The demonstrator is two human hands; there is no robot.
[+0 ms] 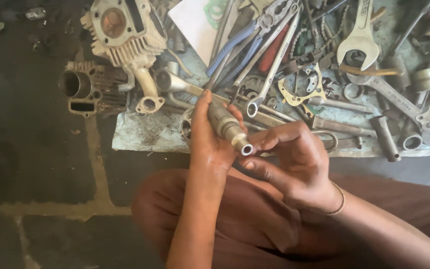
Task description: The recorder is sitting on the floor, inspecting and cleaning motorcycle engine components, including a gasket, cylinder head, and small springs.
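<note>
My left hand (209,144) grips a grey metal cylindrical part (227,127) with a narrow hollow tip pointing down and to the right. My right hand (292,162) is curled beside that tip, its index finger and thumb touching the hollow end. Whether the right hand holds a small piece is hidden by the fingers. Both hands hover above my lap, over brown trousers (255,224).
A cloth (140,134) on the dark floor carries several spanners, blue-handled pliers (235,47), sockets and a gasket (299,94). A finned engine cylinder head (125,30) and a cylinder block (88,87) lie at the left. A large open-ended spanner (362,35) lies at the upper right.
</note>
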